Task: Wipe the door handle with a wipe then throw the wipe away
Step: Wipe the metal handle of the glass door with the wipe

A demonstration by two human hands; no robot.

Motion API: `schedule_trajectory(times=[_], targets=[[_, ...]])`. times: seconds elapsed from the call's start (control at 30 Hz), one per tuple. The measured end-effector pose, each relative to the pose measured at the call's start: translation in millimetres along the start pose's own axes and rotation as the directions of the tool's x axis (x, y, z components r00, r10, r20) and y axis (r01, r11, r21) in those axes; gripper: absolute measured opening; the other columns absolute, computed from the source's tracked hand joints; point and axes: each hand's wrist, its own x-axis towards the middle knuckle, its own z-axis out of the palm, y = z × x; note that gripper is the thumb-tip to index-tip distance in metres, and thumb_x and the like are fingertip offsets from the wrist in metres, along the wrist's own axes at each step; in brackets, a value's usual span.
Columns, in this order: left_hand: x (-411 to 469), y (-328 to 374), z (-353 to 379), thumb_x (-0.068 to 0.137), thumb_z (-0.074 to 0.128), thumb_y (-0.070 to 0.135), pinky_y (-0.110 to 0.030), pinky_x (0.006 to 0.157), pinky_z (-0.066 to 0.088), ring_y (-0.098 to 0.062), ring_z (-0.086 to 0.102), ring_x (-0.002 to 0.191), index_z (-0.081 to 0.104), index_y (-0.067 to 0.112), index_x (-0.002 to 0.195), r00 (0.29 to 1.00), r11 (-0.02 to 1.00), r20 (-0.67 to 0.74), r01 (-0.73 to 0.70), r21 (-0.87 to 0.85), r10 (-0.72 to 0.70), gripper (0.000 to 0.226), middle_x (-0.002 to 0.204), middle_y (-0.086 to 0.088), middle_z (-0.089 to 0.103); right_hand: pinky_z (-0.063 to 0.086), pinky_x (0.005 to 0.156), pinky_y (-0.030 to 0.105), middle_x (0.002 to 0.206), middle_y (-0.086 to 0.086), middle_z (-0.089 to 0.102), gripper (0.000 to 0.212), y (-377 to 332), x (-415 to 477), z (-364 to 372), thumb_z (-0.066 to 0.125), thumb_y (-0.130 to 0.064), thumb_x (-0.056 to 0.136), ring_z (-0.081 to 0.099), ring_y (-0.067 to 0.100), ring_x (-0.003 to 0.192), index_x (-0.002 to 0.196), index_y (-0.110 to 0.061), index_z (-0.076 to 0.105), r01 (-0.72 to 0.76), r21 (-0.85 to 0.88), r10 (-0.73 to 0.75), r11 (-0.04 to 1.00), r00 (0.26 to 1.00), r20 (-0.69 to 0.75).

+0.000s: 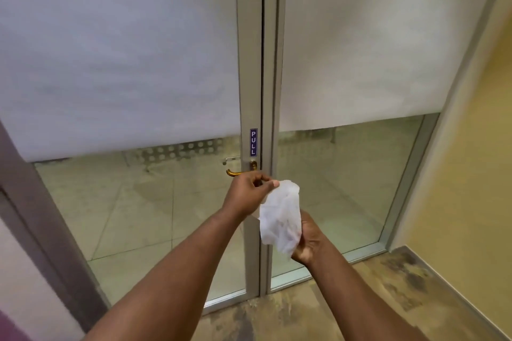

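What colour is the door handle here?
The door handle is a brass gold colour, seen in the head view, just left of the left hand.

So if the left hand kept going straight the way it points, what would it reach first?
Probably the brass door handle: the left hand, pinching the top of the wipe, points up towards it and partly overlaps its near end. Depth is unclear, so contact can't be confirmed.
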Motion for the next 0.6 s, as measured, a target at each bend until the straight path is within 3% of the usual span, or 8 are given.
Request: schedule_trajectory(times=[0.1, 0.17, 0.23, 0.3, 0.37, 0.43, 0.53, 0.6], targets=[[21, -10, 1, 0.087, 0.078, 0.039, -0.043, 0.074, 0.062, -0.017, 0.072, 0.077, 0.077, 0.026, 0.088, 0.999, 0.997, -0.043, 0.003, 0.078, 0.001, 0.013, 0.08, 0.004, 0.075, 0.062, 0.057, 0.033, 0.077, 0.011, 0.075, 0.021, -2, 30, -3, 0.072, -0.021, 0.09, 0.074, 0.023, 0.063, 0.1, -0.002, 0.071, 0.059, 0.039, -0.061, 0.998, 0.995, 0.08], [40, -18, 0, 0.09, 0.073, 0.044, -0.039, 0.069, 0.058, -0.013, 0.07, 0.075, 0.076, 0.029, 0.09, 0.995, 0.983, -0.095, -0.012, 0.183, 0.03, 0.015, 0.08, 0.008, 0.074, 0.062, 0.066, 0.036, 0.092, 0.016, 0.075, 0.044, -8, 59, -12, 0.09, -0.026, 0.071, 0.075, 0.027, 0.075, 0.104, -0.001, 0.076, 0.026, 0.132, -0.042, 0.991, 0.992, 0.119], [61, -27, -3, 0.093, 0.067, 0.047, -0.03, 0.063, 0.051, -0.011, 0.067, 0.078, 0.074, 0.03, 0.097, 0.981, 0.935, -0.163, -0.04, 0.352, 0.103, 0.019, 0.087, 0.01, 0.073, 0.063, 0.069, 0.038, 0.1, 0.018, 0.075, 0.041, -15, 87, -16, 0.069, -0.029, 0.087, 0.075, 0.029, 0.082, 0.116, 0.001, 0.069, 0.007, 0.156, -0.03, 0.988, 0.989, 0.145], [87, -40, -7, 0.096, 0.061, 0.047, -0.027, 0.065, 0.044, -0.011, 0.064, 0.084, 0.07, 0.033, 0.105, 0.954, 0.877, -0.229, -0.062, 0.477, 0.192, 0.019, 0.097, 0.013, 0.069, 0.061, 0.068, 0.037, 0.095, 0.016, 0.072, 0.029, -26, 122, -23, 0.054, -0.023, 0.097, 0.072, 0.028, 0.08, 0.112, -0.002, 0.067, 0.021, 0.115, -0.035, 0.993, 0.993, 0.117], [112, -51, -11, 0.097, 0.058, 0.044, -0.031, 0.074, 0.048, -0.015, 0.064, 0.095, 0.068, 0.03, 0.113, 0.919, 0.827, -0.265, -0.102, 0.553, 0.291, 0.024, 0.108, 0.01, 0.066, 0.055, 0.066, 0.037, 0.091, 0.017, 0.062, 0.025, -42, 154, -25, 0.046, -0.016, 0.1, 0.064, 0.028, 0.077, 0.098, -0.006, 0.068, 0.06, 0.047, -0.065, 0.997, 0.992, 0.113], [138, -65, -18, 0.097, 0.054, 0.044, -0.038, 0.095, 0.05, -0.021, 0.059, 0.118, 0.064, 0.024, 0.128, 0.892, 0.745, -0.249, -0.131, 0.654, 0.376, 0.039, 0.13, 0.003, 0.063, 0.042, 0.059, 0.033, 0.085, 0.013, 0.044, 0.035, -57, 174, -21, 0.038, -0.014, 0.101, 0.053, 0.026, 0.068, 0.08, -0.004, 0.064, 0.099, 0.038, -0.106, 0.994, 0.946, 0.306], [176, -79, -28, 0.1, 0.05, 0.046, -0.042, 0.123, 0.024, -0.02, 0.024, 0.154, 0.039, 0.024, 0.155, 0.904, 0.597, -0.172, -0.107, 0.795, 0.391, 0.06, 0.168, -0.001, 0.027, 0.03, 0.059, 0.037, 0.081, 0.014, 0.04, 0.037, -78, 210, -20, 0.037, -0.016, 0.102, 0.047, 0.026, 0.068, 0.079, 0.007, 0.055, 0.201, 0.006, -0.178, 0.98, 0.855, 0.487], [196, -85, -35, 0.102, 0.048, 0.048, -0.044, 0.128, 0.006, -0.018, -0.004, 0.159, 0.016, 0.025, 0.163, 0.919, 0.496, -0.124, -0.085, 0.864, 0.374, 0.072, 0.173, 0.0, -0.001, 0.037, 0.062, 0.037, 0.084, 0.015, 0.043, 0.029, -85, 235, -27, 0.037, -0.017, 0.103, 0.05, 0.028, 0.073, 0.087, 0.002, 0.053, 0.179, 0.005, -0.158, 0.984, 0.853, 0.498]])
